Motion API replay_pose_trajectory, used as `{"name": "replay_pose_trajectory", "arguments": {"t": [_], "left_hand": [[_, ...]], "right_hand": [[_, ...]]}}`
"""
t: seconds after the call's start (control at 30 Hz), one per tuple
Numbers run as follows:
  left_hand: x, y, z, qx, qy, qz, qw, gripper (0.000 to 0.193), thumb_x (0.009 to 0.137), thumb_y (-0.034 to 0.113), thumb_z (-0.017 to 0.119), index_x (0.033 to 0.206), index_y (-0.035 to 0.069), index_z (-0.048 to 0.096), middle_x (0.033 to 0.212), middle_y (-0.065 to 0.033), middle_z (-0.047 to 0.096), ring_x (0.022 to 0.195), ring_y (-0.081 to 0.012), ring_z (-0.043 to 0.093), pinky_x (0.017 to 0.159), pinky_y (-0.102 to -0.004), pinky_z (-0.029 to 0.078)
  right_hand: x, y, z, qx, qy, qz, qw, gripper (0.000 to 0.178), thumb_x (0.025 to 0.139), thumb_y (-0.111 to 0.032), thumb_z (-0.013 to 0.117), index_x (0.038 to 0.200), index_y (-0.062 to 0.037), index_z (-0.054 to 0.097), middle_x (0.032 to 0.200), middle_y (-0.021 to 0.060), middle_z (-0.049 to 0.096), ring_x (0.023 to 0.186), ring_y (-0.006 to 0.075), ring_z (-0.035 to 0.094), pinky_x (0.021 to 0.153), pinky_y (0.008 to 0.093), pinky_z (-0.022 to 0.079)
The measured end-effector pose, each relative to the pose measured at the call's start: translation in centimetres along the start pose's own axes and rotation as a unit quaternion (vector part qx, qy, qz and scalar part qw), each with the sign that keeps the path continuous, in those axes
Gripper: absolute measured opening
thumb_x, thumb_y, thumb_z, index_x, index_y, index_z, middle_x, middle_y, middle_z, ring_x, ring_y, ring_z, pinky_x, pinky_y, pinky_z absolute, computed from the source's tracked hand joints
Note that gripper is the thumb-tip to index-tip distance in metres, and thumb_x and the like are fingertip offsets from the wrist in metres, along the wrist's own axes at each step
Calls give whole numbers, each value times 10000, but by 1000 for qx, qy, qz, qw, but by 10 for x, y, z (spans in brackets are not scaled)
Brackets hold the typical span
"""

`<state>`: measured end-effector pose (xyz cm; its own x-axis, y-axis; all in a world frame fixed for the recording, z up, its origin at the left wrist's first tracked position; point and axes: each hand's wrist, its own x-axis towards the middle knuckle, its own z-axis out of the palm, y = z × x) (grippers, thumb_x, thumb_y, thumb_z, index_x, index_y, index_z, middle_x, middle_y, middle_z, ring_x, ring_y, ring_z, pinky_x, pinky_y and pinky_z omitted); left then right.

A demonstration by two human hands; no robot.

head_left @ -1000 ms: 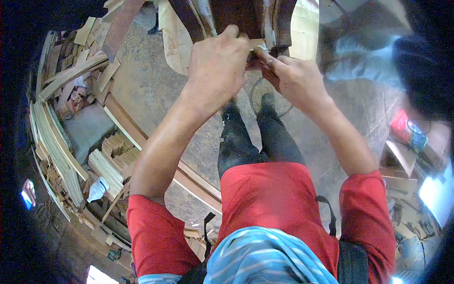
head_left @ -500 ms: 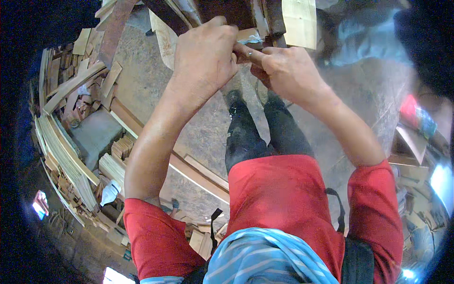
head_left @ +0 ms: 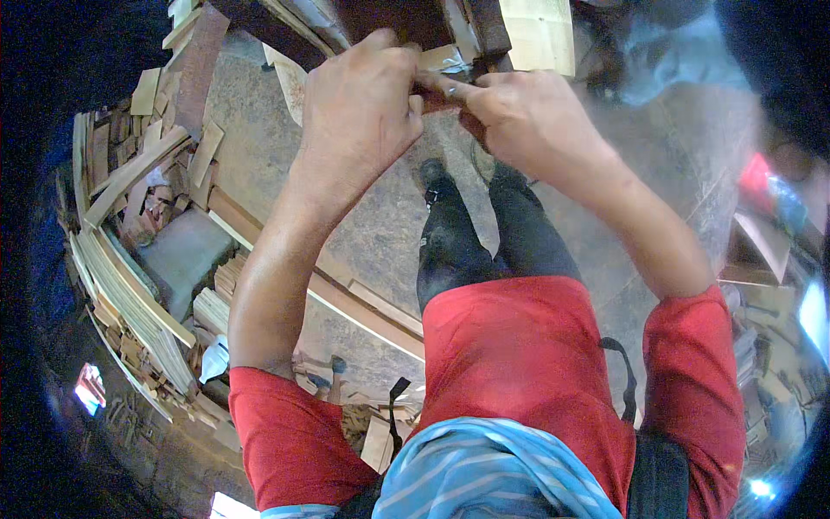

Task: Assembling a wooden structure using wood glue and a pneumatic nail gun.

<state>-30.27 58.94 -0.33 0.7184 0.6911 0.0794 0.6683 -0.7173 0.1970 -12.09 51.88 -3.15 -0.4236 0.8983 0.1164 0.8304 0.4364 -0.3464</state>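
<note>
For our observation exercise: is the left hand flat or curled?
Curled: the left hand shows bent knuckles, fingertips hidden. I cannot tell whether it holds anything.

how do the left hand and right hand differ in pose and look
The left hand points up the picture, while the right hand angles leftward. A small shiny spot shows on a finger of the right hand; none shows on the left hand. Both are ungloved, close to the dark wooden piece.

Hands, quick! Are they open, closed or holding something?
Left hand: curled by the dark wooden piece; can't tell if it's holding anything.
Right hand: partly curled; holding can't be told either.
</note>
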Motion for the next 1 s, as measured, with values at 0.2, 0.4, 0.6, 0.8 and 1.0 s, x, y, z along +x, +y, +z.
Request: {"name": "replay_pose_trajectory", "arguments": {"t": [0.2, 0.4, 0.6, 0.8, 1.0], "left_hand": [[7, 5, -9, 12, -4, -4, 1000, 252, 682, 158, 725, 893, 36, 660, 877, -138, 608, 823, -330, 652, 717, -422, 543], [8, 9, -11, 20, -13, 2, 1000, 260, 681, 161, 730, 896, 31, 662, 871, -134, 606, 824, -322, 652, 717, -416, 542], [10, 12, -5, 16, -25, -6, 1000, 270, 674, 171, 738, 892, 29, 663, 870, -131, 608, 827, -318, 653, 712, -415, 543], [19, 11, -6, 17, -21, -6, 1000, 236, 683, 155, 715, 875, 28, 663, 874, -136, 614, 813, -322, 656, 701, -423, 543], [27, 28, 1, 11, -31, -42, 999, 185, 683, 136, 684, 808, 3, 657, 869, -169, 609, 793, -341, 657, 704, -443, 544]], "right_hand": [[-7, 5, -13, -27, -4, 53, 998, 386, 872, -174, 548, 1257, -166, 563, 678, 92, 646, 656, 271, 668, 538, 401, 522], [-15, 7, -13, -33, 2, 54, 998, 390, 880, -199, 557, 1267, -160, 569, 708, 88, 646, 634, 258, 665, 528, 391, 521], [-17, 11, -10, -37, 13, 62, 997, 346, 870, -194, 570, 1206, -127, 618, 699, 77, 641, 626, 248, 664, 531, 383, 519], [-15, 18, -16, -51, 28, 49, 997, 342, 849, -198, 591, 1179, -117, 636, 686, 61, 636, 612, 233, 657, 529, 366, 515], [-41, 27, -42, 8, 95, 61, 994, 457, 791, -104, 655, 1246, -136, 620, 728, 68, 632, 596, 228, 626, 536, 362, 500]]}}
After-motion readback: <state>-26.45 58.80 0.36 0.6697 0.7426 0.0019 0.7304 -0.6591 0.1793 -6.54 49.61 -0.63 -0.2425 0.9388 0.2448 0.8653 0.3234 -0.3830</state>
